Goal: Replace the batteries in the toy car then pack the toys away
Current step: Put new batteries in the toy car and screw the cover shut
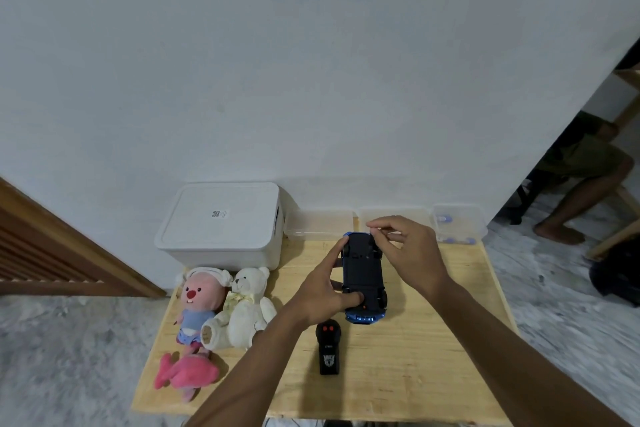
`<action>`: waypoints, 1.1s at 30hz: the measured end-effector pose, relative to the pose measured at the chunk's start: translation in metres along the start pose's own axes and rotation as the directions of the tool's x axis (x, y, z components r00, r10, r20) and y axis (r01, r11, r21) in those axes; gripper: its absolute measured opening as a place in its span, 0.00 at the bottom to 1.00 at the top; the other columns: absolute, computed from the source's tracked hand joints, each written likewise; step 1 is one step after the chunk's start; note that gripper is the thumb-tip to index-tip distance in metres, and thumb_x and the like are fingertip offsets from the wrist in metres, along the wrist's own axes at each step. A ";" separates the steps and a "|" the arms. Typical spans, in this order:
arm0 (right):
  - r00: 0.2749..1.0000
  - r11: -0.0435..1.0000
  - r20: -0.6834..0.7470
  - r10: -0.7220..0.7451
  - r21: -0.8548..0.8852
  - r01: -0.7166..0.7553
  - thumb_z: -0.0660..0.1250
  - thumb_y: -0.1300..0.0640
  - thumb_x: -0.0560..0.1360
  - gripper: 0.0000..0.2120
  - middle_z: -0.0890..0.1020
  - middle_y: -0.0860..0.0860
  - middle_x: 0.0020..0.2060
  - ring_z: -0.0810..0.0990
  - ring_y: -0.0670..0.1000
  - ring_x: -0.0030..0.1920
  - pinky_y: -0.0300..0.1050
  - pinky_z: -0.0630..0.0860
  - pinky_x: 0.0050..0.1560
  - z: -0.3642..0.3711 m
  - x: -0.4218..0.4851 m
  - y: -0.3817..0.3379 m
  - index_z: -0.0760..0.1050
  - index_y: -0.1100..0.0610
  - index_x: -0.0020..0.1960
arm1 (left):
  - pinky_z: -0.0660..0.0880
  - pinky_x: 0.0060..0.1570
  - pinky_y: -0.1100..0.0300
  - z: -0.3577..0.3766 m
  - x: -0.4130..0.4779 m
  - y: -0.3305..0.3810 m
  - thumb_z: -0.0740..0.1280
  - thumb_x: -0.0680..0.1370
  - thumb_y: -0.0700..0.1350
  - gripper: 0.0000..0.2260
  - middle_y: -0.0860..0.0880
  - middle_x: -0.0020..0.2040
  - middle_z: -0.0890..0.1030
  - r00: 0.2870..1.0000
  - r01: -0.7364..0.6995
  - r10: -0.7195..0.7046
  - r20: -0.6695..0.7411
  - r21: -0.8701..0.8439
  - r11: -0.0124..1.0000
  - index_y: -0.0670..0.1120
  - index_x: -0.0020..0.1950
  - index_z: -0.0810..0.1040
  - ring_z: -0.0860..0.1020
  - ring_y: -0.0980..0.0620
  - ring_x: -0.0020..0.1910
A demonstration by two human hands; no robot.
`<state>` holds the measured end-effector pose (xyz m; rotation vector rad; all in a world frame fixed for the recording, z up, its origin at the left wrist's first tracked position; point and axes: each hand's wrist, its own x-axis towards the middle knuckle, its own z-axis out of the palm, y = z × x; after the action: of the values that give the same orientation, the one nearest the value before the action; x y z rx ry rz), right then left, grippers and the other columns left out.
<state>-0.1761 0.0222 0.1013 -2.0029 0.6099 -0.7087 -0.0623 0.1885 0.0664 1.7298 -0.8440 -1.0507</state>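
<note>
On the wooden worktop (433, 340), right of the lidded white box (221, 222), the toy car (363, 274) lies underside up, gripped at its left side by the left hand (325, 298) and pinched at its far end by the right hand (408, 250), with the black remote (328, 347) just nearer.

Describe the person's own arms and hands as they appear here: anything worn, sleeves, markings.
Both forearms enter from the bottom edge bare, with no sleeve in view. The left hand and the right hand wear no gloves. No watch, bracelet or ring shows on either wrist or on the fingers, and no markings can be made out. The nails look short and unpainted.
</note>
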 end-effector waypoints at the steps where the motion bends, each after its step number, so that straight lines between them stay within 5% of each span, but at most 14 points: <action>1: 1.000 1.000 -0.003 0.014 0.011 -0.014 0.74 0.59 0.76 0.04 0.86 0.42 0.44 0.84 0.42 0.48 0.37 0.81 0.52 0.000 0.001 0.000 0.85 0.52 0.49 | 0.81 0.48 0.63 0.000 0.000 -0.001 0.76 0.74 0.38 0.45 0.56 0.67 0.74 1.000 -0.001 0.001 0.001 0.000 1.000 0.67 0.80 0.56 0.84 0.59 0.49; 10: 0.994 0.984 0.023 -0.110 -0.135 0.112 0.73 0.58 0.75 0.06 0.85 0.40 0.44 0.83 0.42 0.45 0.37 0.80 0.48 0.001 -0.005 -0.001 0.84 0.50 0.51 | 0.80 0.45 0.63 0.000 -0.003 0.000 0.75 0.74 0.37 0.45 0.54 0.67 0.74 1.000 0.001 -0.001 -0.013 -0.018 1.000 0.66 0.80 0.56 0.84 0.59 0.47; 15: 0.999 1.000 -0.039 0.001 -0.030 -0.002 0.76 0.57 0.74 0.04 0.84 0.42 0.39 0.82 0.44 0.40 0.36 0.80 0.45 0.003 -0.003 -0.003 0.83 0.50 0.47 | 0.81 0.47 0.61 0.001 -0.003 0.001 0.76 0.73 0.38 0.46 0.55 0.67 0.74 1.000 -0.006 0.006 -0.009 -0.002 1.000 0.67 0.80 0.56 0.85 0.56 0.49; 23: 0.996 0.993 -0.012 -0.088 -0.078 0.086 0.71 0.61 0.78 0.10 0.85 0.42 0.50 0.83 0.41 0.51 0.32 0.78 0.53 -0.002 -0.006 0.001 0.85 0.51 0.56 | 0.81 0.48 0.61 0.001 -0.004 0.002 0.76 0.74 0.38 0.45 0.56 0.67 0.73 1.000 -0.006 0.007 -0.009 0.008 1.000 0.66 0.80 0.56 0.85 0.58 0.48; 29: 0.999 0.999 0.004 0.045 0.026 -0.046 0.75 0.59 0.75 0.05 0.85 0.41 0.40 0.83 0.43 0.43 0.37 0.80 0.47 -0.004 0.002 -0.003 0.84 0.50 0.46 | 0.81 0.49 0.60 0.003 -0.005 0.001 0.76 0.73 0.39 0.45 0.56 0.67 0.74 1.000 -0.003 0.003 -0.004 0.023 1.000 0.68 0.80 0.56 0.85 0.57 0.49; 33: 0.999 0.999 0.029 -0.022 -0.032 0.022 0.72 0.57 0.77 0.07 0.85 0.40 0.46 0.84 0.43 0.47 0.38 0.80 0.51 -0.006 -0.001 -0.001 0.85 0.50 0.53 | 0.81 0.48 0.62 0.006 -0.005 0.005 0.76 0.74 0.40 0.45 0.57 0.66 0.74 1.000 -0.007 0.007 -0.001 0.022 1.000 0.68 0.80 0.56 0.84 0.60 0.48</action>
<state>-0.1808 0.0197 0.1040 -2.0486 0.5862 -0.6860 -0.0709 0.1890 0.0716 1.7443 -0.8635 -1.0398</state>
